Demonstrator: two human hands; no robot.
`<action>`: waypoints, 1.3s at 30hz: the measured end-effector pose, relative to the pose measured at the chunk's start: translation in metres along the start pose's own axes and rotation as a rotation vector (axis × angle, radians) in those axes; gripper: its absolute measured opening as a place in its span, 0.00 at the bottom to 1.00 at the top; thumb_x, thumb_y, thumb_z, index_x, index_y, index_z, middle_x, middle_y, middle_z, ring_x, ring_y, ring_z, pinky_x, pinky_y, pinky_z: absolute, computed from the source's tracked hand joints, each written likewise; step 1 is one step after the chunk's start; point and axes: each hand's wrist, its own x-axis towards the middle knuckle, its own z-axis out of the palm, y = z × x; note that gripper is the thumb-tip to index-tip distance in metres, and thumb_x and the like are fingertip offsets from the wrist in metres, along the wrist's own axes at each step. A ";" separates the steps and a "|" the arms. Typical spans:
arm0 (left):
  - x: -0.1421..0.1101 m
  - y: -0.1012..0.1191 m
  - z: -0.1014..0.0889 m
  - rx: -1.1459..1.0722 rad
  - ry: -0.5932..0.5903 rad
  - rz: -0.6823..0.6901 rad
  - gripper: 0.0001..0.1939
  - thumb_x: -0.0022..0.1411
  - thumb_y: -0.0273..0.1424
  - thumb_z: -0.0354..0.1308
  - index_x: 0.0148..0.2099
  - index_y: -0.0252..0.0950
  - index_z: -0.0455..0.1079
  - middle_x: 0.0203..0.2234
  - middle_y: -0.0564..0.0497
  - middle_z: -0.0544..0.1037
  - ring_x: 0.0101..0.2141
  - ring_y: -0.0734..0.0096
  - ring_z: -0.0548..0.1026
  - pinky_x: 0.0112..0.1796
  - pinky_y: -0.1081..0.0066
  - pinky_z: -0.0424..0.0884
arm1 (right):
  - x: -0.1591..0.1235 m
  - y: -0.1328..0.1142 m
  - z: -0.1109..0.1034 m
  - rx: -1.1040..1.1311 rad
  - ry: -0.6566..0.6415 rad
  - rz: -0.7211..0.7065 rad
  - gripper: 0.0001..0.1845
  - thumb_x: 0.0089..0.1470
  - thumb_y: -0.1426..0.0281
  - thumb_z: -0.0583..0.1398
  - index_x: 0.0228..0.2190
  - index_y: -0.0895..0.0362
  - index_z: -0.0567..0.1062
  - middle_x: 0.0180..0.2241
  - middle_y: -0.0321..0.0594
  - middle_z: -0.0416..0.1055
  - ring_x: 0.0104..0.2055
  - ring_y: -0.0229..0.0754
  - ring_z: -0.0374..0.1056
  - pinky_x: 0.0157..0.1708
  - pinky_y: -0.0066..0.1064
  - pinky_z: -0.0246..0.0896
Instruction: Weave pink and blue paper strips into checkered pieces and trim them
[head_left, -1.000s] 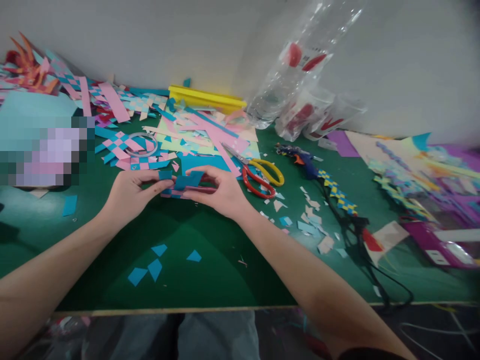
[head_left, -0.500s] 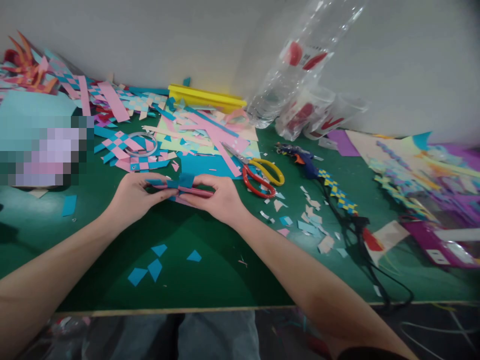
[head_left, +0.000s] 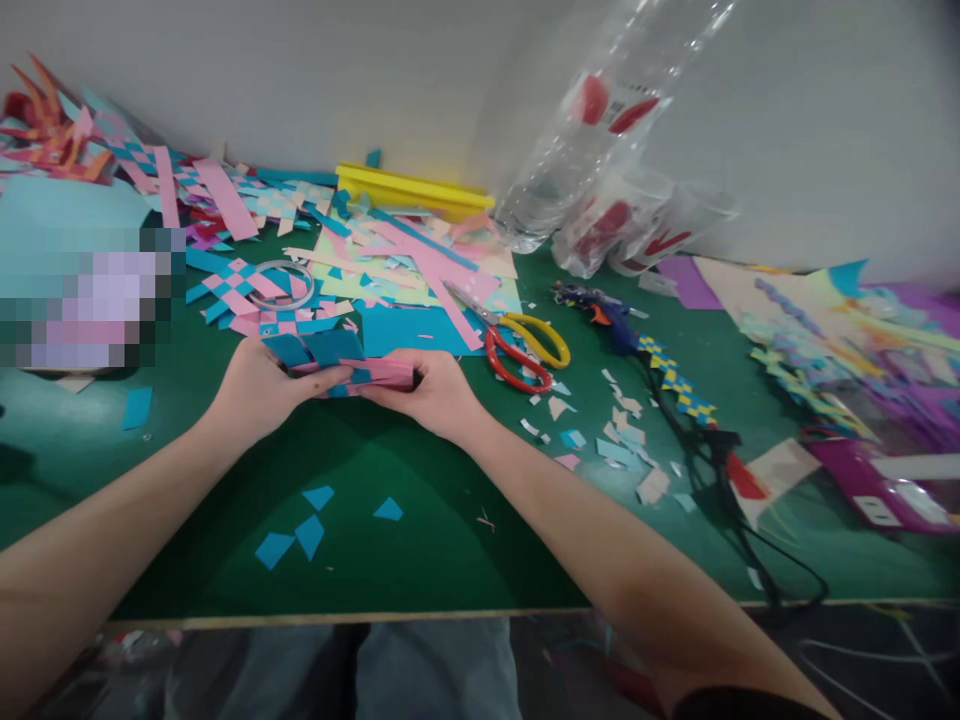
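Observation:
Both my hands hold a small woven piece of blue and pink paper strips (head_left: 341, 362) just above the green table (head_left: 420, 540). My left hand (head_left: 259, 388) pinches its left end, where blue strips stick up. My right hand (head_left: 431, 390) grips the right end, where a pink strip shows. Red and yellow scissors (head_left: 517, 350) lie just to the right of my right hand.
Cut paper strips and woven pieces (head_left: 315, 250) cover the table's back left, with a tape ring (head_left: 281, 285) and a yellow box (head_left: 412, 192). Clear plastic bags (head_left: 607, 170) lean on the wall. A glue gun (head_left: 611, 320) with black cord lies right; scraps (head_left: 300, 525) lie near the front edge.
The woven piece has been turned in my hands: the blue strips now stand at the left by my left hand and the pink strip lies flat. Both hands have shifted slightly left.

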 end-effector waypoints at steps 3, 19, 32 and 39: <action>0.000 0.002 0.000 -0.028 0.015 0.001 0.11 0.48 0.41 0.69 0.30 0.39 0.78 0.30 0.52 0.83 0.34 0.58 0.80 0.38 0.63 0.78 | 0.000 -0.001 0.000 0.002 0.004 -0.012 0.11 0.47 0.63 0.67 0.33 0.56 0.80 0.27 0.34 0.77 0.27 0.36 0.70 0.26 0.26 0.64; 0.000 0.005 0.000 -0.149 -0.004 0.033 0.08 0.54 0.36 0.67 0.35 0.38 0.78 0.32 0.52 0.83 0.36 0.63 0.80 0.44 0.64 0.77 | -0.001 -0.008 -0.004 -0.019 0.228 -0.073 0.06 0.51 0.65 0.64 0.32 0.53 0.78 0.33 0.36 0.79 0.36 0.41 0.75 0.39 0.35 0.71; 0.001 0.009 -0.009 -0.125 0.079 0.115 0.21 0.56 0.35 0.67 0.52 0.37 0.72 0.40 0.51 0.80 0.41 0.68 0.77 0.44 0.70 0.74 | 0.000 -0.005 -0.009 -0.081 0.251 -0.257 0.06 0.54 0.69 0.61 0.26 0.53 0.75 0.31 0.35 0.73 0.37 0.39 0.69 0.40 0.33 0.67; 0.002 -0.003 -0.010 0.176 0.073 0.212 0.11 0.57 0.40 0.65 0.40 0.40 0.78 0.37 0.54 0.81 0.40 0.64 0.77 0.45 0.65 0.71 | 0.002 -0.001 -0.006 -0.093 0.163 -0.223 0.05 0.55 0.66 0.62 0.32 0.52 0.78 0.34 0.36 0.76 0.39 0.40 0.71 0.42 0.35 0.69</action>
